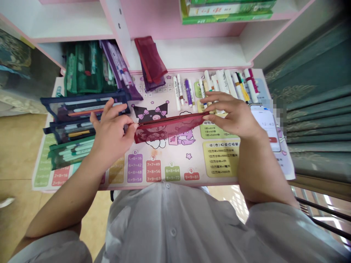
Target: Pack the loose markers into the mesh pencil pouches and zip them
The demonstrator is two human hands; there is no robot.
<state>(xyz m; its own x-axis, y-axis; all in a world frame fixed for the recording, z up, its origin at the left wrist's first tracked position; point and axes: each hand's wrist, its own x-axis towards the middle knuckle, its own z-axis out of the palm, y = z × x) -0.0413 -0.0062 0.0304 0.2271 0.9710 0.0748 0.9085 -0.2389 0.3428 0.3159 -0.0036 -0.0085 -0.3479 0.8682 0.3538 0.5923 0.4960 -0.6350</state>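
Holding the red pouch stretched at the dial's centre, over the desk! Pinching its nine-o'clock end with left hand thumb and finger, splaying the others; pinching its three-o'clock end with the right hand, fanning the rest near the markers at two. Over at ten, blue pouches; at three, phone.

From afar, I read sums on the desk mat, including 7×7=49 and 9×9=81, plus Chinese unit conversions such as 1时=60分. I make out "Acrylic Marker" on a white marker and digits 12 and 43 on the phone.
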